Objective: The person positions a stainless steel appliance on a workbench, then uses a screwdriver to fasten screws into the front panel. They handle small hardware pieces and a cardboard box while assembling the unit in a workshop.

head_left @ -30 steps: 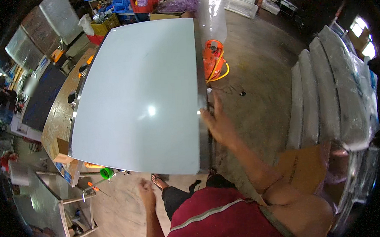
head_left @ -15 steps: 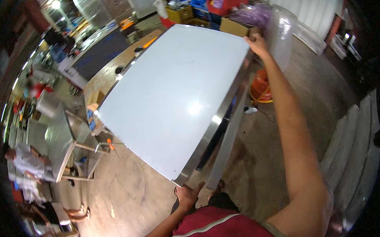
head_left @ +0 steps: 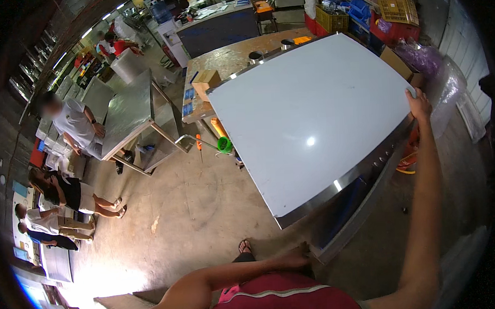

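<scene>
A large white panel (head_left: 313, 117) with a shiny metal edge lies tilted across the view, one corner toward me. My right hand (head_left: 419, 105) grips its far right corner, thumb on the white face and fingers over the edge. Below the panel's near side runs a grey-edged lower part (head_left: 347, 236) with a dark blue inside. My left hand (head_left: 296, 257) is low in front of my body, beside the near end of that lower part and off the white panel. Its fingers are in shadow, so their grip does not show.
Behind the panel stands a wooden worktable (head_left: 225, 57) with a cardboard box (head_left: 205, 83). A metal table (head_left: 128, 113) is at left, with a person (head_left: 72, 121) beside it. An orange-handled tool (head_left: 199, 142) and green roll (head_left: 224, 144) are near the panel's left edge. Plastic wrap (head_left: 448, 85) stands right.
My left hand has left the panel's near corner and moved down to the lower part's end. My right hand keeps its corner. The view has turned left, so the panel appears further right.
</scene>
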